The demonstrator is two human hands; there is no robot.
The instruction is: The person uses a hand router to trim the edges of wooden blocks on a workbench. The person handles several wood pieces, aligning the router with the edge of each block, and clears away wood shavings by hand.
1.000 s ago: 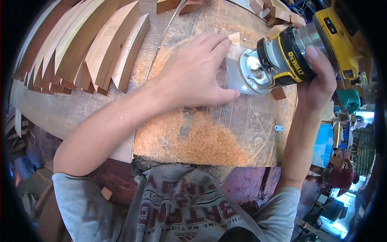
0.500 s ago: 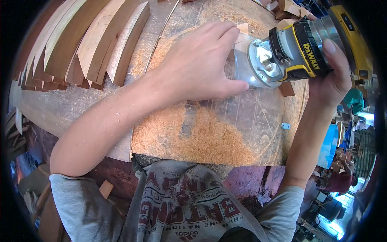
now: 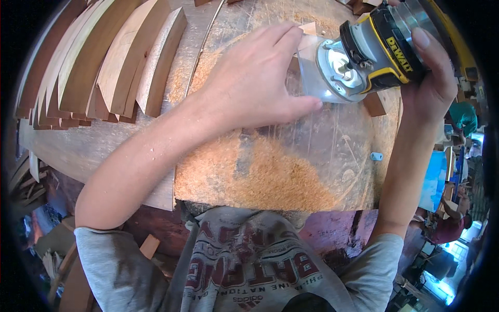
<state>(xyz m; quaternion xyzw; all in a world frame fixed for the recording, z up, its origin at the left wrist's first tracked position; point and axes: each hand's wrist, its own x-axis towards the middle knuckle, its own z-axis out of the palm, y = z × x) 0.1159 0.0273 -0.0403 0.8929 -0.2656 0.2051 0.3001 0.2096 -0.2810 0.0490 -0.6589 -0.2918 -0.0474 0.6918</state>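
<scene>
Going off the head view, the only one here: the yellow-and-black router [image 3: 387,57] is over the far right part of the surface [image 3: 327,138], well apart from the edge nearest the person. The right hand [image 3: 439,73] has its fingers wrapped round the motor body, thumb showing on the near side. The left hand [image 3: 257,80] is right at the clear base plate [image 3: 312,73], thumb and fingers spread wide along its left side; can't tell if they're clamping anything underneath. A brown wood piece [image 3: 376,104] pokes out from under the router. To handle it well, I'd seat the plate flat on the wood with even weight, not let that top-heavy motor end tip it, and have the left thumb clear of the bit [image 3: 344,67], since it's pretty near the opening. Also watch that none of the sawdust [image 3: 280,179] banked along the near edge gets under the plate. As for direction, the bit end faces lower left and the motor end goes up and out past the right edge, so its long axis slants across the picture. Fisheye bends stuff out there, so I can't say whether it's truly upright or tilted.
</scene>
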